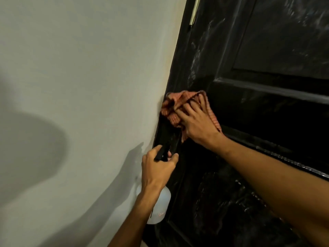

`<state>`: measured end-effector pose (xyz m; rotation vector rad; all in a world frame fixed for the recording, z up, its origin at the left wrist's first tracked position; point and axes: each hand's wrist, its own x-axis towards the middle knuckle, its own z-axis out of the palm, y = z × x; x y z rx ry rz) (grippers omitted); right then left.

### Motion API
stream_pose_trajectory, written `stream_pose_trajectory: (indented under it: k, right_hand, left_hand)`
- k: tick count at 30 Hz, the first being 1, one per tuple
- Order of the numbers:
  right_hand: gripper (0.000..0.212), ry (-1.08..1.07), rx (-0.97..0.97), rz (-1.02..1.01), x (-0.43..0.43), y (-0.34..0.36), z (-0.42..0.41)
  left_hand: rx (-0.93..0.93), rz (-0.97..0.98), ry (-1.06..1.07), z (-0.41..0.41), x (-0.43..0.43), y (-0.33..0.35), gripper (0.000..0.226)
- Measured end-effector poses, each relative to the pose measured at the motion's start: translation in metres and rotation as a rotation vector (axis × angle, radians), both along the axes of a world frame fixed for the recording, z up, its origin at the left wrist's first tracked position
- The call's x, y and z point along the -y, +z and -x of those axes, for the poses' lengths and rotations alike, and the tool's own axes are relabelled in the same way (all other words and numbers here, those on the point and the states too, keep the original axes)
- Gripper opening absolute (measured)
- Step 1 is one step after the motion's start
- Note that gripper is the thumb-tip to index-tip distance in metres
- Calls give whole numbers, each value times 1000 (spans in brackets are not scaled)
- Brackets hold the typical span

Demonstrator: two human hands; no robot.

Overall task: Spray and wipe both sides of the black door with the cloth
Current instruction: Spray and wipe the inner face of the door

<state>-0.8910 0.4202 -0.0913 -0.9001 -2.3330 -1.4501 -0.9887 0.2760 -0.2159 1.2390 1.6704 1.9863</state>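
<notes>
Low in the middle of the frame, the left hand [158, 168] is wrapped tight around the black top of a white plastic spray bottle [160, 209]. Higher up, the right hand [197, 122] presses a crumpled orange striped cloth [173, 106] flat against the shiny black door [267, 113], right by the pale wall [71, 68]. The cloth might smear dirty wet marks onto the wall.

One black panelled wooden door [258, 107], its glossy face streaked with wet smears; one crumpled reddish-orange striped cloth [176, 104]; one translucent white plastic spray bottle [161, 209] with a single black trigger head; two bare hands, the left hand [157, 168] and the right hand [197, 122]; one plain off-white painted wall [80, 86]; one pale hinge strip [194, 11] at the door's top edge.
</notes>
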Motion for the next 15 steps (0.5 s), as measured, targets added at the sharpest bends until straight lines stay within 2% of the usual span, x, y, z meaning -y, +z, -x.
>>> stream_pose_trajectory:
  k: [1,3,5,7,8,10,13,15]
  right_hand:
    - [73,12,-45,-29,-4,-4,2]
    - [78,11,11,34,-6,-43,0]
    - [95,26,212,234,-2,-112,-9]
    - [103,-67,439,384,5,-151,-20]
    - [106,-51,424,376,4,-147,-21]
    - [104,20,243,247,1,-110,-17]
    - [78,30,-63,66,3,-69,-17]
    - [88,-23,1,127,8,-98,-26]
  left_hand:
    - [13,-2,6,2,-1,-2,21]
    - [18,-1,29,7,-4,-9,20]
    - [33,-3,26,10,-6,-17,17]
    - [54,23,21,11,-1,-23,12]
    - [58,27,25,11,2,-23,11]
    - [53,15,39,10,3,-25,14]
    - [51,16,58,7,3,-29,20]
    - [43,10,59,5,3,-30,19]
